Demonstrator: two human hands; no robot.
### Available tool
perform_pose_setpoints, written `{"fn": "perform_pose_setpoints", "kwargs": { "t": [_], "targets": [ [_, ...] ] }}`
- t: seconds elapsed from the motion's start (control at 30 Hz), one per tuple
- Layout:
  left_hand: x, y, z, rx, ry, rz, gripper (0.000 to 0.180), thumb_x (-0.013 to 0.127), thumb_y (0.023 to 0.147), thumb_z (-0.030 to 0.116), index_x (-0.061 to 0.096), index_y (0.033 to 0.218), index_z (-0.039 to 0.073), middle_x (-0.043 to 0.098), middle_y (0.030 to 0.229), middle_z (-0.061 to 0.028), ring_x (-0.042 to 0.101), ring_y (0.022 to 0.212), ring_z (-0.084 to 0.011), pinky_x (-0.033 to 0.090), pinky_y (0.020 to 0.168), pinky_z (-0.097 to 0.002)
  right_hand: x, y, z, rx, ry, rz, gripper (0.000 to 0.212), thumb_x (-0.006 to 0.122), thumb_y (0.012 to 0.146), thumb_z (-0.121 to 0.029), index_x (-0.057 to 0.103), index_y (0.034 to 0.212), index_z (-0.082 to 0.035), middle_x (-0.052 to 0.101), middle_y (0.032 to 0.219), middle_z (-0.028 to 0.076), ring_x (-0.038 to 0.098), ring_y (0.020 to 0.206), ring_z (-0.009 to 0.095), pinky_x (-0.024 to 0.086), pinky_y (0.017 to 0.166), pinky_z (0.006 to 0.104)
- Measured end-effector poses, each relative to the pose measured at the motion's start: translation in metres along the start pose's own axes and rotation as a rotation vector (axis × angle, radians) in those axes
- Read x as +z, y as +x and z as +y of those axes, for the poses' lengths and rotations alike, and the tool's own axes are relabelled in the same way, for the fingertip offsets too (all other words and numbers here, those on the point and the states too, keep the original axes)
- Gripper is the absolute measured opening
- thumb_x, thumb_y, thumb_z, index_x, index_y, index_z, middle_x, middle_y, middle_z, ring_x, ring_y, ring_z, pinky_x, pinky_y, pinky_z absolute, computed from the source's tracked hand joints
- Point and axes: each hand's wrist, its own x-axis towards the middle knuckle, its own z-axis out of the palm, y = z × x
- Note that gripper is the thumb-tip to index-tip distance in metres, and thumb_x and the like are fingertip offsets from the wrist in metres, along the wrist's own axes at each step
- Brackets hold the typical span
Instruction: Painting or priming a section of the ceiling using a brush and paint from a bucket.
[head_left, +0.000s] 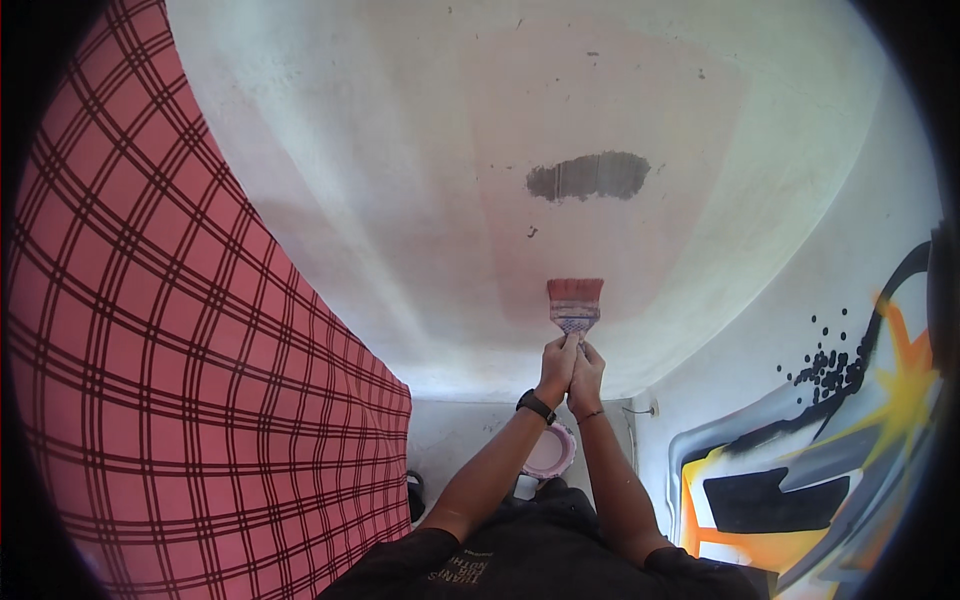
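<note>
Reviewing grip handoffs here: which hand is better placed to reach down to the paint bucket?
Left, probably. Both hands, left hand and right hand, clasp the paintbrush handle; the paint bucket sits right beside the left forearm.

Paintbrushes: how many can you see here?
1. The paintbrush is against the pale wall, gripped by both hands, left and right. Others may lie unseen.

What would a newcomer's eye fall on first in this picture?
Probably the brush, raised mid-frame against the pale wall by both hands, left hand and right hand clasped on its handle. Next, the red checked surface filling the left, and the bright graffiti at lower right.
</note>
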Motion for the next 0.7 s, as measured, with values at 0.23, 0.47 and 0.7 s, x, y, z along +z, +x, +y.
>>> {"fn": "perform_pose_setpoints", "kwargs": {
  "t": [0.23,0.47,0.7],
  "targets": [
    [-0.017,0.0,-0.062,-0.175,-0.005,0.104,0.033,0.054,0.094,0.028,0.067,0.084,-0.002,0.063,0.078,-0.0038,0.056,0.071,-0.0106,0.046,0.064,-0.0274,-0.024,0.0,0.054,0.212,-0.035,0.082,0.025,0.052,0.096,-0.016,0.063,0.103,0.006,0.063,0.087,0.006,0.058,0.076,0.012,0.048,0.066,0.0266],
    [-0.037,-0.01,-0.107,-0.294,0.139,0.203,0.038,0.055,0.093,0.029,0.069,0.086,-0.005,0.067,0.078,-0.0086,0.06,0.073,-0.0138,0.048,0.066,-0.0313,-0.035,-0.019,0.085,0.34,-0.032,0.07,0.029,0.053,0.095,-0.019,0.061,0.109,0.006,0.063,0.091,0.007,0.059,0.08,0.013,0.049,0.069,0.0265],
    [-0.001,-0.009,-0.001,-0.069,0.249,0.098,0.039,0.051,0.096,0.028,0.067,0.088,-0.007,0.067,0.078,-0.01,0.058,0.074,-0.0126,0.048,0.066,-0.0318,-0.005,-0.009,-0.012,0.069,-0.104,-0.04,0.032,0.052,0.096,-0.017,0.058,0.115,0.008,0.063,0.096,0.008,0.058,0.086,0.013,0.048,0.073,0.0257]
  ]
}}
